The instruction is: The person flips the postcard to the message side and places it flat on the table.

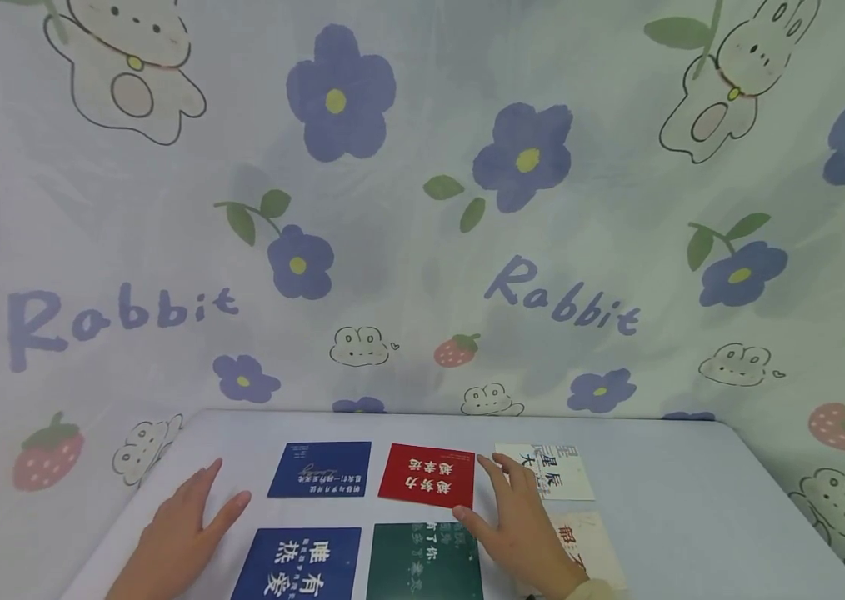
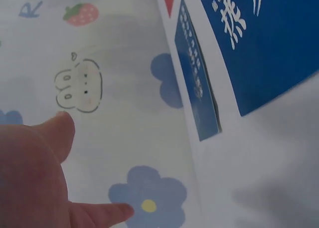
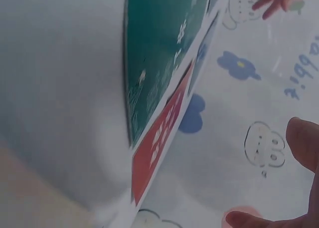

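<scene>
My left hand [image 1: 178,533] hovers left of the cards, thumb and fingers spread, holding nothing. Beside it lie a dark blue card [image 1: 320,469] in the back row and a blue card with large white characters [image 1: 298,565] in front. With fingers apart and nothing held, my right hand [image 1: 516,525] is raised between a red card [image 1: 428,475] and a white card with blue characters [image 1: 545,472]. Nearer me are a green card [image 1: 425,561] and a cream card with red characters [image 1: 587,550], which the right hand partly covers in the head view.
The cards lie flat in two rows on a white table [image 1: 673,500]. Behind its far edge hangs a pale curtain [image 1: 407,217] printed with rabbits, purple flowers and strawberries. The front cards run past the bottom of the head view.
</scene>
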Action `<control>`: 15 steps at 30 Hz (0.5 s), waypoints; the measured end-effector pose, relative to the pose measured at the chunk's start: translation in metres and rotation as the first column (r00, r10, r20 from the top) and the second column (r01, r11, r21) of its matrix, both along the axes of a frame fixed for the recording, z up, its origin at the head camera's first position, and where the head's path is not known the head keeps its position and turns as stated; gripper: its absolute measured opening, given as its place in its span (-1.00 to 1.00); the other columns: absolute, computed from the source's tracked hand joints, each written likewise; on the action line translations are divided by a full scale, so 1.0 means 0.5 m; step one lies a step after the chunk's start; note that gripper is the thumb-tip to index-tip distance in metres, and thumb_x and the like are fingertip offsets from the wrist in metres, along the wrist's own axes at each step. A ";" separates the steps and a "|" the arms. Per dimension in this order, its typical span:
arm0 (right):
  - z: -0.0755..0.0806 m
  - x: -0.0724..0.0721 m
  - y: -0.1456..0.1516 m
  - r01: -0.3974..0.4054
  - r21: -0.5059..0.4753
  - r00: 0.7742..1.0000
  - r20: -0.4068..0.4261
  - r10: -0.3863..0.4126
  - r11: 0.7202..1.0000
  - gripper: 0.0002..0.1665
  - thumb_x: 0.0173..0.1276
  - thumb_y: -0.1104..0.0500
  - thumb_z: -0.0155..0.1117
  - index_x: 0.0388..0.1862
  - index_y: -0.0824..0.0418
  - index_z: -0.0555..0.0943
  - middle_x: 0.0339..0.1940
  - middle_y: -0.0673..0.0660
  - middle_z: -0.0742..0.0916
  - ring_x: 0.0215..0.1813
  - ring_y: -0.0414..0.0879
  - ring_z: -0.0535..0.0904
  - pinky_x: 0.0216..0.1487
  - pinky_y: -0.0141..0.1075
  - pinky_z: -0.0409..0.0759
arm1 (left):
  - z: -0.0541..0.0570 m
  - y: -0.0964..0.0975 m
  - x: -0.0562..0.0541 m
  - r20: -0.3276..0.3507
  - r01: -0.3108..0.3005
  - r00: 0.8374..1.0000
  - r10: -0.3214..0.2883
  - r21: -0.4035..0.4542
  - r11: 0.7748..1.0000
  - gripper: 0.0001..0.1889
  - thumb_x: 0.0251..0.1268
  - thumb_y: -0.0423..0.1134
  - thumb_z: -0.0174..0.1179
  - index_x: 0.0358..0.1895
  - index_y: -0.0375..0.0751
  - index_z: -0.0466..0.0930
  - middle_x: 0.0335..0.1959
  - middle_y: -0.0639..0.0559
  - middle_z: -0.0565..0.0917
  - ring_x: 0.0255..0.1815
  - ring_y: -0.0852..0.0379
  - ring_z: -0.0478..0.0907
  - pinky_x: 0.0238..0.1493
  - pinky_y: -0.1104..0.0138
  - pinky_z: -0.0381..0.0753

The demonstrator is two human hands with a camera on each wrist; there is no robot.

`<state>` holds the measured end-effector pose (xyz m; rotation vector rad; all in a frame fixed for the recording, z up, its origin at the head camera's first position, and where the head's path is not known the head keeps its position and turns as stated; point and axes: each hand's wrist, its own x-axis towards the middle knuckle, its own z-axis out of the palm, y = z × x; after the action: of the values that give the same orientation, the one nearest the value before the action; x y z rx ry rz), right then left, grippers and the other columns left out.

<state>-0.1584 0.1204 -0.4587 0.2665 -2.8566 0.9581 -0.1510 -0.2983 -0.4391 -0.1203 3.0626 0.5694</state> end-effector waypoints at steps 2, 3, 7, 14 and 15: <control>0.000 0.004 -0.011 -0.022 -0.011 1.000 0.011 0.022 1.000 0.01 0.17 -0.29 0.44 0.48 0.17 0.37 0.40 0.25 0.41 0.35 0.19 0.29 0.16 0.24 0.55 | 0.003 0.003 0.000 0.061 -0.014 0.998 0.011 0.046 0.999 0.02 0.48 0.38 -0.17 0.49 -0.61 -0.01 0.41 -0.69 0.08 0.39 -0.65 0.05 0.29 -0.41 0.14; 0.000 0.005 -0.016 -0.034 -0.016 0.999 0.018 0.034 0.999 0.03 0.15 -0.30 0.45 0.48 0.16 0.36 0.38 0.24 0.42 0.33 0.17 0.31 0.11 0.22 0.59 | 0.004 0.004 0.001 0.088 -0.024 0.996 0.018 0.063 0.998 0.04 0.47 0.40 -0.19 0.49 -0.62 -0.03 0.41 -0.68 0.08 0.40 -0.64 0.05 0.31 -0.39 0.14; 0.000 0.009 -0.038 -0.085 -0.037 0.995 0.058 0.087 0.996 0.04 0.16 -0.33 0.42 0.49 0.15 0.34 0.33 0.21 0.44 0.28 0.12 0.34 0.10 0.18 0.61 | 0.007 0.010 0.004 0.152 -0.062 0.987 0.048 0.086 0.994 0.08 0.44 0.45 -0.23 0.50 -0.61 -0.06 0.41 -0.66 0.11 0.39 -0.63 0.08 0.31 -0.38 0.16; 0.001 0.015 -0.079 -0.180 -0.062 0.979 0.085 0.184 0.982 0.01 0.23 -0.39 0.29 0.48 0.19 0.35 0.25 0.12 0.46 0.24 0.05 0.33 0.22 0.17 0.54 | 0.005 0.021 0.009 0.188 -0.101 0.979 0.080 0.105 0.989 0.09 0.43 0.46 -0.23 0.50 -0.60 -0.05 0.40 -0.65 0.12 0.38 -0.62 0.10 0.29 -0.37 0.20; 0.001 0.015 -0.084 -0.193 -0.070 0.976 0.089 0.199 0.979 0.00 0.25 -0.38 0.28 0.47 0.21 0.36 0.25 0.12 0.46 0.24 0.05 0.33 0.23 0.17 0.53 | 0.005 0.023 0.010 0.190 -0.107 0.978 0.085 0.107 0.989 0.09 0.43 0.46 -0.23 0.50 -0.60 -0.04 0.40 -0.65 0.13 0.37 -0.62 0.13 0.28 -0.37 0.22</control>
<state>-0.1507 0.0783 -0.4581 0.5183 -2.9225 1.1199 -0.1461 -0.2868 -0.4364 -0.3019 2.8484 0.6982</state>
